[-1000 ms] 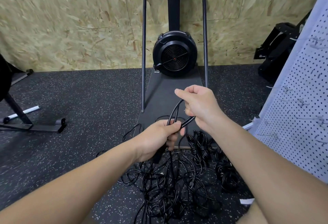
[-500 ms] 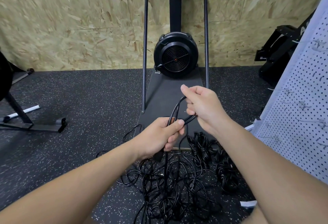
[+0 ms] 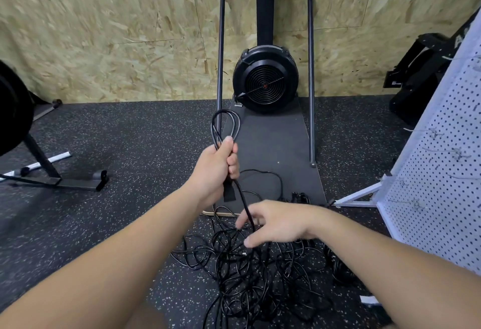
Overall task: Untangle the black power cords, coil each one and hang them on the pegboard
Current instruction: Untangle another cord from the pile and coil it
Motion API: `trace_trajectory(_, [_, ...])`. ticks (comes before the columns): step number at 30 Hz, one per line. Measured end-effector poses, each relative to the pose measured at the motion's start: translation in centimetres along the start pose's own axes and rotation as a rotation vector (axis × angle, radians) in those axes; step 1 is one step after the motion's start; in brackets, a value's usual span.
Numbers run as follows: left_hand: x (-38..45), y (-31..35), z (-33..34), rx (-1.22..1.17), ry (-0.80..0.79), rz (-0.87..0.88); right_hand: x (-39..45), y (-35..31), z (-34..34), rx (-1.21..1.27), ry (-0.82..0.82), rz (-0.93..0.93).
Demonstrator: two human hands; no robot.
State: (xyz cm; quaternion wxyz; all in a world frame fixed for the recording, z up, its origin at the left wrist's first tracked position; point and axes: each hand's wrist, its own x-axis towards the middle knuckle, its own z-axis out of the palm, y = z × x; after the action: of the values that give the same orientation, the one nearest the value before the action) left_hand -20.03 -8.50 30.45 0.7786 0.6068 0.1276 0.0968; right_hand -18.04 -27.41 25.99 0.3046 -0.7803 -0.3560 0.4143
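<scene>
Left hand (image 3: 217, 169) gripping looped power cord (image 3: 226, 126) raised; right hand (image 3: 276, 224) hovering slack-fingered beside its strand, above cord tangle (image 3: 250, 276); pegboard (image 3: 440, 185) standing right.

The right hand (image 3: 276, 223) is motion-blurred, so whether its fingers touch the cord (image 3: 244, 206) running past them cannot be told. In the tangle of black cords (image 3: 250, 274) on the floor single cords cannot be followed, and the right forearm covers its right part. The pegboard (image 3: 442, 172) is cut off by the right edge, its hooks (image 3: 459, 154) too faint to make out, and the left hand (image 3: 217, 169) hides where the loops meet.
</scene>
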Motion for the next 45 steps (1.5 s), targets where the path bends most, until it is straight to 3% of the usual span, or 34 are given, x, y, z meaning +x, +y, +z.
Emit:
trace_trajectory(4, [1.0, 0.4, -1.8, 0.029, 0.062, 0.017, -0.7, 0.1, -0.4, 0.049, 0.033, -0.017])
trace_trajectory(13, [1.0, -1.0, -4.0, 0.374, 0.149, 0.047, -2.9, -1.1, -4.2, 0.031, 0.514, -0.211])
trace_trajectory(16, [-0.1, -1.8, -2.6, 0.484, 0.100, 0.017, -2.8, -2.2, -3.5, 0.052, 0.571, -0.275])
trace_trajectory(19, [-1.7, -2.1, -0.5, 0.476, 0.013, -0.136, -2.2, -3.1, -3.1, 0.075, 0.707, -0.259])
trace_trajectory(25, [-3.6, -3.4, 1.4, 0.238, -0.265, -0.301, -1.1, -2.0, -4.0, -0.101, 0.960, 0.059])
trace_trajectory(27, [-3.7, -3.4, 1.3, 0.158, -0.321, -0.334, -1.0, -1.4, -4.3, -0.123, 0.973, 0.103])
trace_trajectory(32, [-3.7, -2.1, 0.8, 0.038, -0.328, -0.322, -2.4, -1.2, -5.2, 0.145, 0.753, -0.147])
trace_trajectory(35, [-3.0, -1.6, 0.1, 0.003, -0.308, -0.260, -2.9, -0.1, -5.6, 0.187, 0.564, -0.096])
trace_trajectory(38, [-2.4, -1.6, -0.3, 0.035, -0.277, -0.201, -2.6, 1.3, -5.1, 0.076, 0.449, -0.004])
trace_trajectory(40, [-2.3, -1.8, -0.3, 0.060, -0.248, -0.169, -2.3, 1.4, -5.2, 0.077, 0.511, 0.027])
trace_trajectory(45, [-2.2, -1.9, -1.1, 0.317, -0.272, -0.060, -3.1, -1.1, -5.5, 0.398, 0.736, -0.046])
